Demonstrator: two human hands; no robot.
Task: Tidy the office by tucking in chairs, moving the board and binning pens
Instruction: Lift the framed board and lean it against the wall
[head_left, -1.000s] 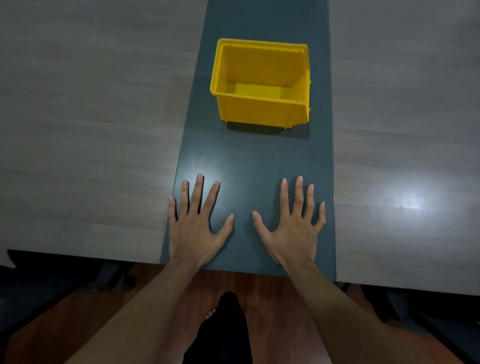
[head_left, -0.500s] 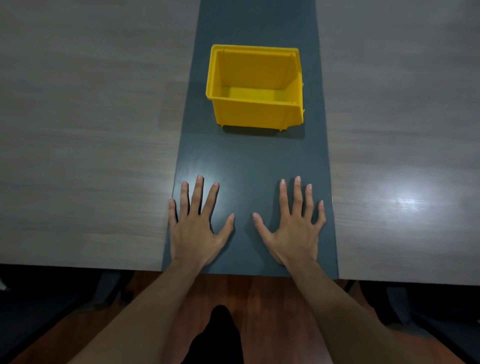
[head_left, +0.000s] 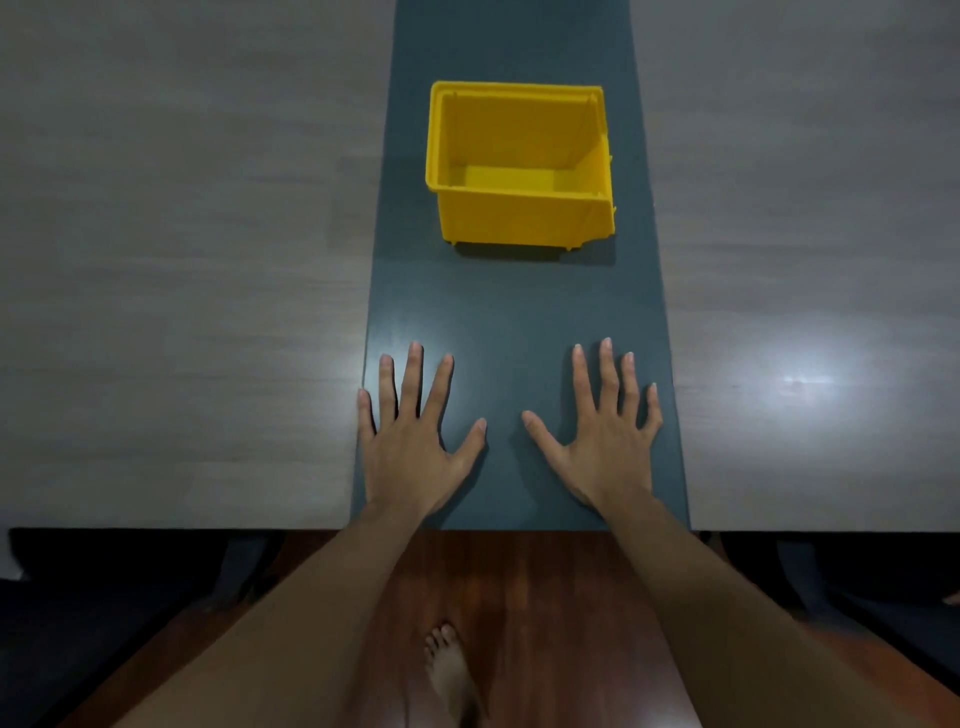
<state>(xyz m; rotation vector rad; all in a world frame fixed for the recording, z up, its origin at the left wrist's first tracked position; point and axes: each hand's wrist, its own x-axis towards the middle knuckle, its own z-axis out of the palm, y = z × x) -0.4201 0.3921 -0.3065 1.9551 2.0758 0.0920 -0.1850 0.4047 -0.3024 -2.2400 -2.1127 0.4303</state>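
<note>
A yellow plastic bin (head_left: 524, 213) stands on the dark blue-grey strip (head_left: 514, 322) that runs down the middle of the table. Nothing shows inside the bin. My left hand (head_left: 413, 447) lies flat, palm down, on the strip near the table's front edge, fingers spread. My right hand (head_left: 605, 441) lies flat beside it in the same way. Both hands hold nothing and are well short of the bin. No pens, board or whole chairs are in view.
Grey wood-grain table panels (head_left: 182, 286) flank the strip on both sides. Below the front edge is a reddish wooden floor (head_left: 545, 597) with my bare foot (head_left: 449, 670). Dark shapes (head_left: 104, 597) sit under the table at left and right.
The view has shifted slightly, so the bin sits a little lower in the frame. My foot now shows on the floor. Both hands stay flat in the same place.
</note>
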